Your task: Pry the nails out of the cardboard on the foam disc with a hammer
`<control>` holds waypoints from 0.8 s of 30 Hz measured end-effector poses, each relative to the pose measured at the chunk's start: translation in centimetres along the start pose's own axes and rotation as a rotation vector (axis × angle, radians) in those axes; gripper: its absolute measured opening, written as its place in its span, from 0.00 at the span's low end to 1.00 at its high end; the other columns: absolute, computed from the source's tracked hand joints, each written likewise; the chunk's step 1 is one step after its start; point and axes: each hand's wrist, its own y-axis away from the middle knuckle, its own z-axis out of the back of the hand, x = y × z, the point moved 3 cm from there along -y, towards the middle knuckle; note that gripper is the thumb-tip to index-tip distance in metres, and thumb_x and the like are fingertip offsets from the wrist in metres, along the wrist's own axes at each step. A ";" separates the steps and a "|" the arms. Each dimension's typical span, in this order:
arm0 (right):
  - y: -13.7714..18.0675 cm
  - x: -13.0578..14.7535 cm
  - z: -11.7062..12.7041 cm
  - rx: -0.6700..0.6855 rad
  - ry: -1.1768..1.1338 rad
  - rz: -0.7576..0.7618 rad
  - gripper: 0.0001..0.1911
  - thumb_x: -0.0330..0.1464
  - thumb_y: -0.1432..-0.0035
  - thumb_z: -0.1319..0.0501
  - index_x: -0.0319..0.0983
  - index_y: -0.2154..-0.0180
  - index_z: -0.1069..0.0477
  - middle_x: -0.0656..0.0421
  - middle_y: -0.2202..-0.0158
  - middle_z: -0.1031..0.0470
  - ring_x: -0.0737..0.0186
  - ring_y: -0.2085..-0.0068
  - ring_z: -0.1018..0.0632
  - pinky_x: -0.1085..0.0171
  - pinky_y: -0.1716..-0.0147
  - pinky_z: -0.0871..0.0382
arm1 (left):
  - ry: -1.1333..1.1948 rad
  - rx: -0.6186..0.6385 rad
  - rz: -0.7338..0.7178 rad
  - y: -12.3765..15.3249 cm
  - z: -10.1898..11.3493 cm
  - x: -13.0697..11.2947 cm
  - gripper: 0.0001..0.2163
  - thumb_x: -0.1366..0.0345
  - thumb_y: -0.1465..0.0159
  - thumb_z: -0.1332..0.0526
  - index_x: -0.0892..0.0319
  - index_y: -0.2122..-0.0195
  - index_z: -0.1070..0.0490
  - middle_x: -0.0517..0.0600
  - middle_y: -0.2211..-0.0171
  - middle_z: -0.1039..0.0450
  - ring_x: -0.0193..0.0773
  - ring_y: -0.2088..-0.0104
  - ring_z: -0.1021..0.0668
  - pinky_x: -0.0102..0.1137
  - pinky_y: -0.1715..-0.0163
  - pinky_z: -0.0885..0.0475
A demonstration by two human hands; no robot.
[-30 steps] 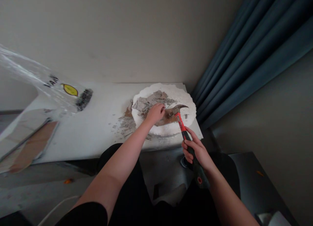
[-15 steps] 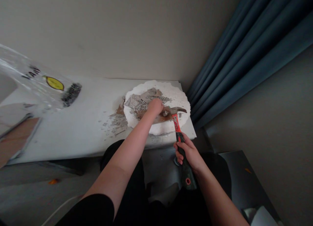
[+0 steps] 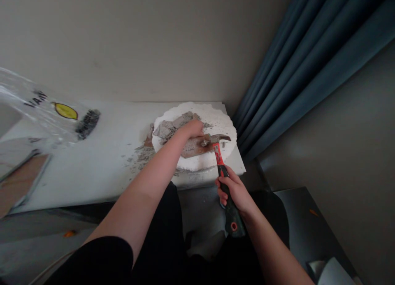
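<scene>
My right hand (image 3: 232, 189) is wrapped round the black and red handle of a claw hammer (image 3: 218, 153). The hammer's head lies over the right end of a flat brownish piece (image 3: 195, 147), its claw pointing right. My left hand (image 3: 195, 128) is closed just above that piece, fingers curled under; whatever they hold is hidden. Grey broken chunks and crumbs (image 3: 169, 127) lie beside it. All of this rests on a round white slab (image 3: 222, 116) with a ragged edge, which looks like foam.
The slab sits at the right end of a white table (image 3: 105, 161), with grey debris (image 3: 144, 154) scattered to its left. A clear plastic bag (image 3: 49, 108) and a brown flat board (image 3: 24, 180) are at the left. A blue curtain (image 3: 286, 75) hangs close on the right.
My left hand has shifted slightly up and left, uncovering more of the flat brownish piece. The hammer stays at that piece's right end. The whole view has shifted a little.
</scene>
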 end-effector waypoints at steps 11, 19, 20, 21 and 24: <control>-0.2 0.3 -0.3 -0.014 0.016 0.003 0.22 0.35 0.46 0.37 0.44 0.50 0.39 0.69 0.73 0.32 0.72 0.84 0.37 0.72 0.89 0.41 | 0.121 -0.027 0.107 -0.8 0.3 -0.1 0.06 0.74 0.58 0.32 0.65 0.76 0.22 0.59 0.78 0.25 0.55 0.62 0.20 0.39 0.57 0.29; -0.3 0.2 -0.1 -0.021 0.047 0.024 0.23 0.35 0.47 0.37 0.44 0.50 0.38 0.67 0.70 0.29 0.73 0.84 0.36 0.73 0.89 0.41 | -0.004 -0.066 0.118 -0.1 0.5 0.1 0.07 0.71 0.52 0.35 0.68 0.72 0.21 0.66 0.70 0.21 0.56 0.58 0.19 0.40 0.54 0.28; -0.3 0.0 -0.1 -0.019 0.053 0.027 0.23 0.35 0.48 0.37 0.44 0.50 0.38 0.67 0.69 0.29 0.73 0.84 0.35 0.73 0.90 0.41 | -0.023 -0.053 0.128 -0.1 0.5 0.1 0.09 0.71 0.51 0.36 0.69 0.69 0.21 0.67 0.69 0.21 0.56 0.58 0.19 0.39 0.54 0.28; -0.4 -0.1 -0.1 -0.014 0.058 0.032 0.24 0.35 0.48 0.36 0.44 0.49 0.39 0.68 0.69 0.28 0.73 0.84 0.35 0.73 0.90 0.41 | -0.040 -0.042 0.138 -0.2 0.5 0.0 0.11 0.72 0.51 0.36 0.70 0.67 0.20 0.68 0.67 0.20 0.55 0.57 0.19 0.38 0.54 0.27; -0.4 -0.3 -0.2 -0.011 0.080 0.045 0.23 0.35 0.48 0.37 0.44 0.50 0.39 0.67 0.68 0.26 0.73 0.85 0.34 0.73 0.90 0.41 | -0.089 -0.012 0.167 -0.4 0.6 -0.3 0.17 0.74 0.51 0.37 0.73 0.59 0.21 0.70 0.61 0.20 0.56 0.54 0.19 0.38 0.53 0.27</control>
